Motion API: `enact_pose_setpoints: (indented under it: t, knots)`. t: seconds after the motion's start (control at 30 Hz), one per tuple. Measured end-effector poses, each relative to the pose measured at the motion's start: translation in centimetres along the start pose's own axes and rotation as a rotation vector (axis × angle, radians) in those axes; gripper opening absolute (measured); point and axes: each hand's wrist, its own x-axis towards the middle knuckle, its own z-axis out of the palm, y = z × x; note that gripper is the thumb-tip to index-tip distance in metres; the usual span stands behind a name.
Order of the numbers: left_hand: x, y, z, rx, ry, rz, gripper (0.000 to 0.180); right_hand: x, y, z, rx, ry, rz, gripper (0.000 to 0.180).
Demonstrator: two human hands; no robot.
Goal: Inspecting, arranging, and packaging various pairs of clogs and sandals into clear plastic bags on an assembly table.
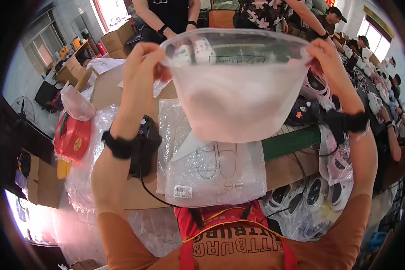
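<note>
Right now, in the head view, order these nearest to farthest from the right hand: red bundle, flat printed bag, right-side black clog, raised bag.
1. Raised bag, its right rim in the right hand.
2. Black clog, below the hand, right side.
3. Flat printed bag, middle front.
4. Red bundle, far left.

At nine o'clock there stands a fan point(23, 108); at eleven, cardboard boxes point(116, 39); at two, one bright window point(374, 38).
</note>
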Motion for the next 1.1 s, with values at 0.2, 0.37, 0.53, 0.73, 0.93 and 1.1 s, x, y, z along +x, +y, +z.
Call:
enact_pose_setpoints:
  t: [0.2,0.37,0.53,0.73,0.93,1.1]
  knots:
    - [5.1,1.3,1.9,0.102,-0.025,0.187,0.015,5.7,-0.1,0.4,0.048,0.197,-0.137,0.022]
    - [1.5,-1.2,-0.6,0.241,-0.036,0.133,0.014,1.0,2.7,2.5,0.179,0.174,-0.098,0.023]
    - [-9.4,-5.9,-6.2,0.451,0.013,-0.158,0.008,-13.1,5.6,9.5,0.28,-0.115,0.014,0.008]
    - [-18.5,-10.6,-10.0,0.5,0.026,-0.501,0.003,-22.7,8.9,15.3,0.294,-0.489,0.414,0.015]
    - [-23.1,-8.8,-7.8,1.137,-0.457,0.32,0.031,-23.9,9.5,16.1,0.035,-0.516,0.198,0.015]
    - [-24.2,-10.2,-1.7,0.743,-0.766,0.36,0.042,-24.4,9.2,16.5,0.119,-0.382,0.159,0.017]
